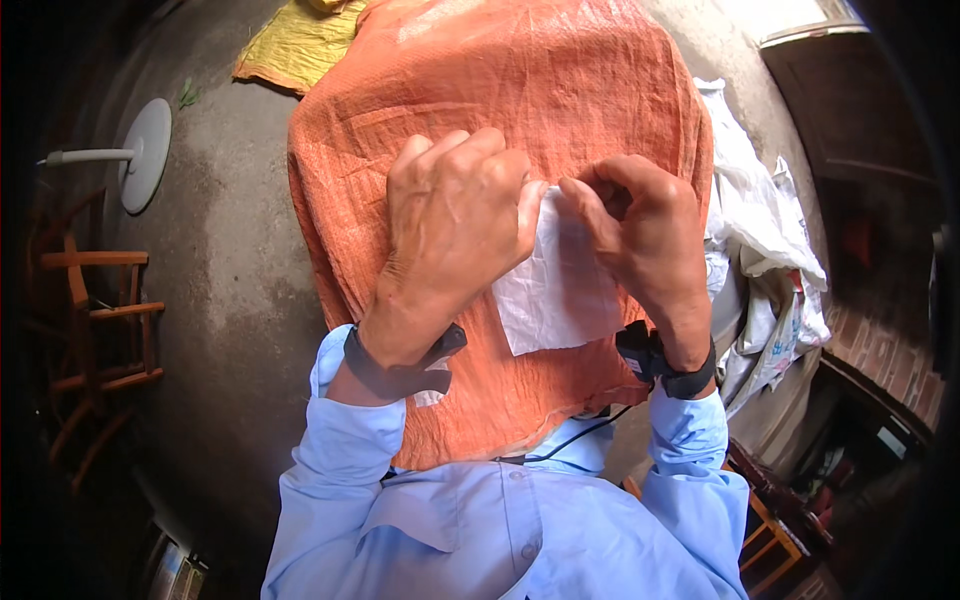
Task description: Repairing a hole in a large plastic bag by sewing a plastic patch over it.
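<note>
While our left hand (455,225) and right hand (640,235) pinch the top edge of a white paper sheet (560,285), it hangs against the orange woven sack (500,80), white sacks (765,230) heaped beside its right edge.

An orange woven sack (520,120) fills the centre, running toward 12 o'clock. A white rectangular label (560,290) lies on it, just below centre. A yellow sack (290,45) sits at 11 o'clock; crumpled white sacks (765,230) pile at 3 o'clock.
</note>
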The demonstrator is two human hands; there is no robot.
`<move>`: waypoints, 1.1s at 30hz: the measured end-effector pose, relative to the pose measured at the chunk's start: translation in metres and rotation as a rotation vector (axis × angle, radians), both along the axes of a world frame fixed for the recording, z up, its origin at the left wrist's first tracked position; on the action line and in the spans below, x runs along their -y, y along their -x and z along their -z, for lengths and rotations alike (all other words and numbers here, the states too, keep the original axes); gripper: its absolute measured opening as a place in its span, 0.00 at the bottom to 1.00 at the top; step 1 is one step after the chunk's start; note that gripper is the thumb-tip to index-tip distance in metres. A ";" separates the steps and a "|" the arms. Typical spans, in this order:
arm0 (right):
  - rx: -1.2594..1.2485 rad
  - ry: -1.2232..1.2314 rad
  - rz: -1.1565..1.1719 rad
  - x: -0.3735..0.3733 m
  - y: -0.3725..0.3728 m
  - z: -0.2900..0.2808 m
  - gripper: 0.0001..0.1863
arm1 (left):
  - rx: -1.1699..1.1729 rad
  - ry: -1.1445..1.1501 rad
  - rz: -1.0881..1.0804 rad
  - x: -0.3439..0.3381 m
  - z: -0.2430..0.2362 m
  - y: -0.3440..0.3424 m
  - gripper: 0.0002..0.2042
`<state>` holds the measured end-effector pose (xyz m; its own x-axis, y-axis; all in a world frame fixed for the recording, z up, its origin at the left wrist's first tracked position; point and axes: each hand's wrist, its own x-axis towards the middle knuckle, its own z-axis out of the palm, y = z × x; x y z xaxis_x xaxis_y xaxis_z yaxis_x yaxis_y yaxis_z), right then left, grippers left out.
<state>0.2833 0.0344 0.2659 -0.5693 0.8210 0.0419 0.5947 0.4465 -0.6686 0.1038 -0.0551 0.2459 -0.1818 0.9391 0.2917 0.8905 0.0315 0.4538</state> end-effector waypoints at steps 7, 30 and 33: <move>0.040 0.062 0.050 -0.002 0.008 -0.005 0.11 | 0.019 0.007 -0.022 -0.001 0.002 0.001 0.11; -0.001 0.127 -0.039 -0.001 0.018 -0.008 0.07 | 0.058 0.002 -0.052 -0.001 0.002 0.003 0.12; 0.033 0.144 -0.016 -0.004 0.019 -0.006 0.09 | 0.096 0.045 -0.074 0.002 0.000 0.009 0.12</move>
<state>0.2645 0.0389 0.2717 -0.5819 0.8078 -0.0946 0.6106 0.3570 -0.7069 0.0948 -0.0569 0.2457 -0.2764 0.9338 0.2272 0.8377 0.1182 0.5332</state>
